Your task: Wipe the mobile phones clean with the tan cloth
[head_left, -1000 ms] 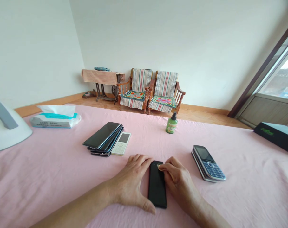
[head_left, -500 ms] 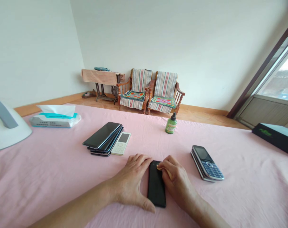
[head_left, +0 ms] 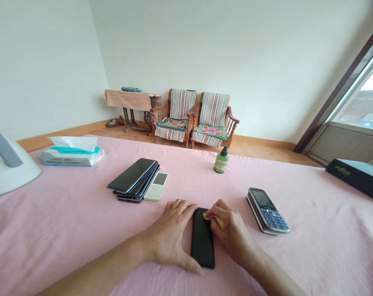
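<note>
A black smartphone (head_left: 203, 242) lies flat on the pink cloth in front of me. My left hand (head_left: 171, 234) rests along its left side, fingers stretched out and thumb spread, with the index fingertip at the top left corner and the thumb by the lower left edge. Closed in a pinch, my right hand (head_left: 231, 230) presses a small pale yellow piece of cloth (head_left: 217, 222) onto the phone's upper end. Beside the pressed spot shows part of a light ring; the rest is hidden by the fingers.
Left of centre lie stacked smartphones (head_left: 132, 176) and a white keypad phone (head_left: 157, 186). Blue keypad phones (head_left: 268, 211) are stacked at right. Farther back stand a green pump bottle (head_left: 221, 161), tissue pack (head_left: 71, 155), black box (head_left: 355, 176) and a white rounded object (head_left: 17, 176).
My right hand and the cloth piece have shifted very slightly at the phone's upper end. My left hand and the phone stay in place.
</note>
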A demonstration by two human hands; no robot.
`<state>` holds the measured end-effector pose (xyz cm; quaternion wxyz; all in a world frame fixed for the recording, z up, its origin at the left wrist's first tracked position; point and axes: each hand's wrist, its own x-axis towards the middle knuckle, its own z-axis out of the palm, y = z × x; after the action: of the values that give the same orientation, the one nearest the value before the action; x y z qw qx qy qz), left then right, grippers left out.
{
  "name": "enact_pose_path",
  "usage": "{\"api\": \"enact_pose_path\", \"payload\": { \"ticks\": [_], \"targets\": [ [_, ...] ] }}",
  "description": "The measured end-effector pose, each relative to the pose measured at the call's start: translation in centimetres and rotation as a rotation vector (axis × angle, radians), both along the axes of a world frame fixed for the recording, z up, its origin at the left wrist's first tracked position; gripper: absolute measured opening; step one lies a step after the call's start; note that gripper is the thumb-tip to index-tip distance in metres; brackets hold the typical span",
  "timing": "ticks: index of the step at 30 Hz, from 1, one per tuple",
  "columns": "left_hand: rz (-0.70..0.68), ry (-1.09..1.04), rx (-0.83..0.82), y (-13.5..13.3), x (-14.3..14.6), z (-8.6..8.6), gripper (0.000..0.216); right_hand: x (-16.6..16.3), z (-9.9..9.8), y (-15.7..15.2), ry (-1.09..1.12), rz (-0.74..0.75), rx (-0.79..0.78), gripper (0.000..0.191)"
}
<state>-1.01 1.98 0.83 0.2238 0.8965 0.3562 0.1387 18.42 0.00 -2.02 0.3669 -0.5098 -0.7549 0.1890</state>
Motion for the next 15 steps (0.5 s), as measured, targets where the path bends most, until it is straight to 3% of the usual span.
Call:
{"api": "enact_pose_path", "payload": {
  "ticks": [15],
  "targets": [
    [0.007, -0.002, -0.009, -0.04, 0.01, -0.06, 0.101, 0.0, 0.06, -0.13, 0.024, 0.01, 0.009, 0.028]
  ]
}}
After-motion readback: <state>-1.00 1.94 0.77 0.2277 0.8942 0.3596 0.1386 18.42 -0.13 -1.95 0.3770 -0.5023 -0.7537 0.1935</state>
